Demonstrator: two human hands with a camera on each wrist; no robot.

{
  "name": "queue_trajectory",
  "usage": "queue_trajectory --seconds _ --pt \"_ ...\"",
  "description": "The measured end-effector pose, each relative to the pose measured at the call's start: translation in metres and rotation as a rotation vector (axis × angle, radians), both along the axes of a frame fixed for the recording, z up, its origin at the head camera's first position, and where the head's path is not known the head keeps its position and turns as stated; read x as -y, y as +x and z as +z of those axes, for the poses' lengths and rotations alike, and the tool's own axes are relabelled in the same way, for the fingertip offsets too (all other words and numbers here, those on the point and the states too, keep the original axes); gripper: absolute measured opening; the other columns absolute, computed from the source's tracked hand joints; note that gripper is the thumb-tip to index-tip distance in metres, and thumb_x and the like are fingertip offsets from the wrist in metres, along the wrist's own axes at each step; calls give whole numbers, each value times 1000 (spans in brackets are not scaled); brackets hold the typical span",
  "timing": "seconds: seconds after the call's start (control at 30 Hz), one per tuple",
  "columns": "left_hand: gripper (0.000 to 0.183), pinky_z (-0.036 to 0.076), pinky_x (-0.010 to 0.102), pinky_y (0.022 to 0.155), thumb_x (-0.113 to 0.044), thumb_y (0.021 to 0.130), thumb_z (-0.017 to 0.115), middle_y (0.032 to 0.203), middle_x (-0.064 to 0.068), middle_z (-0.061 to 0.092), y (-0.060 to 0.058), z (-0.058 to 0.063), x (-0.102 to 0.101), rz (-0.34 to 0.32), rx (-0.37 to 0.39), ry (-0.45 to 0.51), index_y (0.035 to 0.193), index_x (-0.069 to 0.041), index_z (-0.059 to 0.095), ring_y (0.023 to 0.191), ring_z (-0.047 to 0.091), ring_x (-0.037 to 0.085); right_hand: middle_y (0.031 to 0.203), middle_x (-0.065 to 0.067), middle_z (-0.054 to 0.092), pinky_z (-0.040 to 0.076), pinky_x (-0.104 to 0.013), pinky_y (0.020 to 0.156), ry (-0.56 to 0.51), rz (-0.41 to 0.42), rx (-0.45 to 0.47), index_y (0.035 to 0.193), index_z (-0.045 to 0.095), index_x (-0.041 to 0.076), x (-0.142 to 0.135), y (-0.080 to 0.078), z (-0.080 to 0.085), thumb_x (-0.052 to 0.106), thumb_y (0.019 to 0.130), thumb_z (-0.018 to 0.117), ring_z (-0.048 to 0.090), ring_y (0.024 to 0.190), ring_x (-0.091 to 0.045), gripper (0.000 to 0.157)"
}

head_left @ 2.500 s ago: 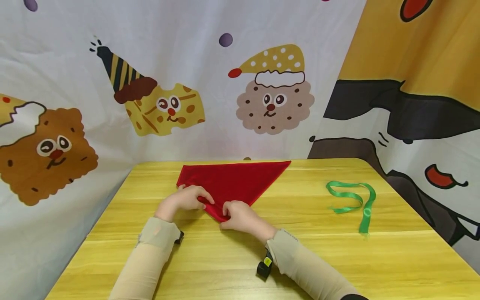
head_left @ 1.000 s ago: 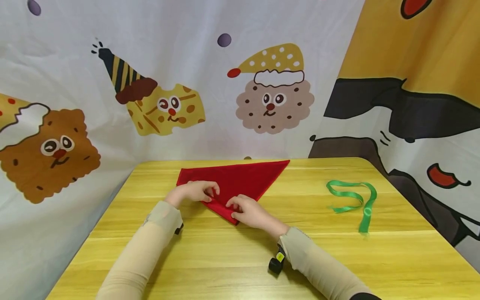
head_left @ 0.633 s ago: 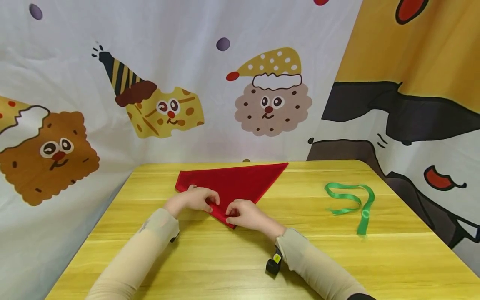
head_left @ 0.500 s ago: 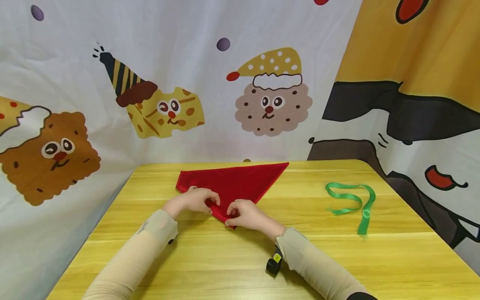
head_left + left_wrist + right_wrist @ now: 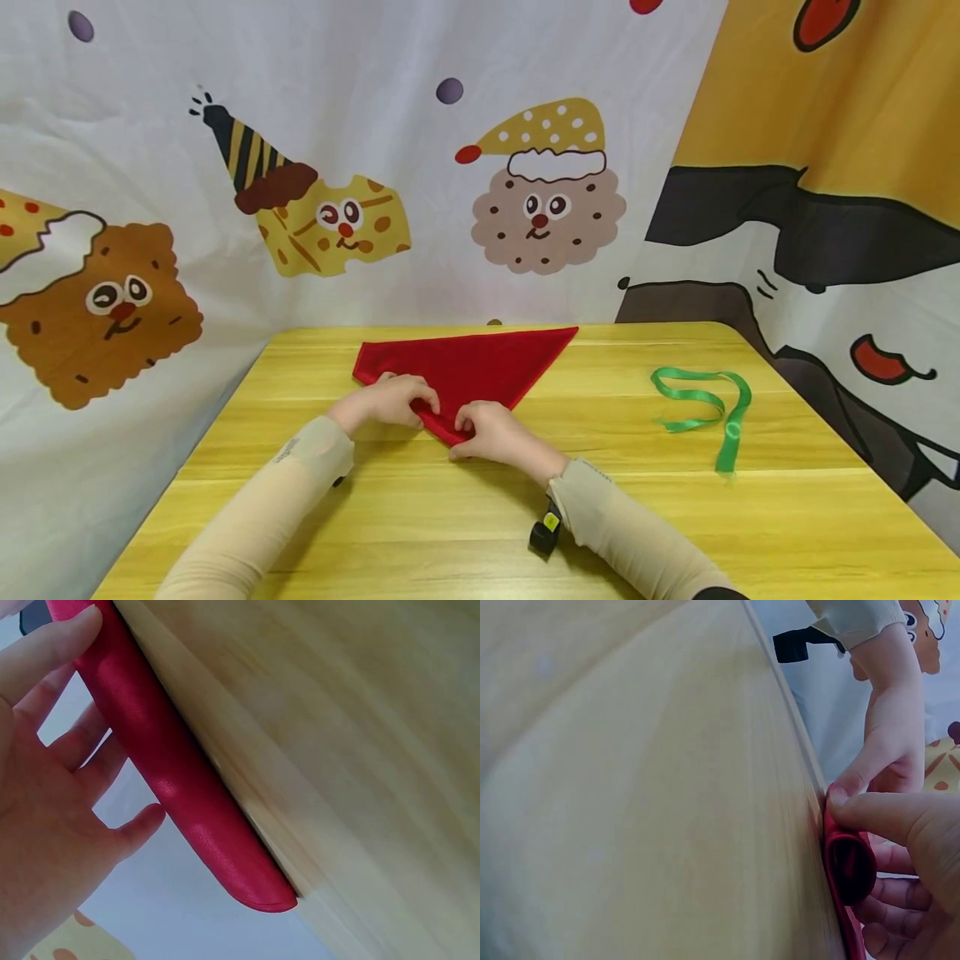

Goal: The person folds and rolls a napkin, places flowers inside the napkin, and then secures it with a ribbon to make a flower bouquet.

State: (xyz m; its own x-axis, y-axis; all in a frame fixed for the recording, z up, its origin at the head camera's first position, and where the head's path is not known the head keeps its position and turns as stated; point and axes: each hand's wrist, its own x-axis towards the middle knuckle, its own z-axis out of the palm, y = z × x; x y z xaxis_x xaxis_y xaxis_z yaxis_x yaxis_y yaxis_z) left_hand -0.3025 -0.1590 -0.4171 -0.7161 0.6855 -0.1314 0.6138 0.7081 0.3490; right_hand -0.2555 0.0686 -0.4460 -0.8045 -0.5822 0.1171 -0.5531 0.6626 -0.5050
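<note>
A red cloth [image 5: 480, 358] lies on the table, its near left edge rolled into a tube. My left hand [image 5: 390, 400] holds the roll along its left part. In the left wrist view the thumb presses the near side of the roll [image 5: 172, 780], with the fingers on its far side. My right hand [image 5: 495, 429] grips the roll near its right end. Seen from the right wrist, the hollow end of the roll [image 5: 851, 874] shows between thumb and curled fingers. The rest of the cloth spreads flat behind the hands, tapering to a point at the back right.
A green ribbon [image 5: 731, 425] lies in loose bends on the right of the wooden table [image 5: 420, 533]. Behind the table hangs a white curtain [image 5: 435, 283] with cartoon prints. A small black camera [image 5: 543, 537] is strapped at the right wrist.
Both hands have shifted slightly to the right and nearer along the roll, loosening and regripping on the way. The cloth's near edge is rolled a little. Over the last half second they barely move.
</note>
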Motion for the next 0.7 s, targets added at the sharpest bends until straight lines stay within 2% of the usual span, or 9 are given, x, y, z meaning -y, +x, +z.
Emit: queue_trajectory --seconds 0.17,0.37,0.57,0.7 --pt "23 27 55 92 -15 84 74 105 -11 58 -2 3 -2 27 15 -13 101 -30 71 107 52 15 74 10 61 47 -22 64 -45 -30 29 86 65 13 -2 0 0 28 75 83 55 66 -5 26" --pt "21 27 57 94 -15 86 71 103 -13 61 -8 8 -3 40 68 -14 102 -28 73 102 54 13 77 7 66 50 -22 60 -118 -67 98 95 63 11 -5 -2 0 22 81 79 59 63 -4 24" --pt "17 22 61 96 -15 88 70 97 -14 62 -19 6 -5 72 150 24 103 -24 67 97 55 10 83 3 67 49 -25 66 -119 -84 55 96 63 12 -9 -5 -1 20 84 75 61 73 -7 19" --pt "14 23 59 93 -13 88 69 90 -9 58 -23 5 -6 82 165 47 98 -20 61 91 53 11 85 4 63 48 -27 70 -110 -74 13 93 62 13 -9 -6 -2 18 85 74 58 77 -11 15"
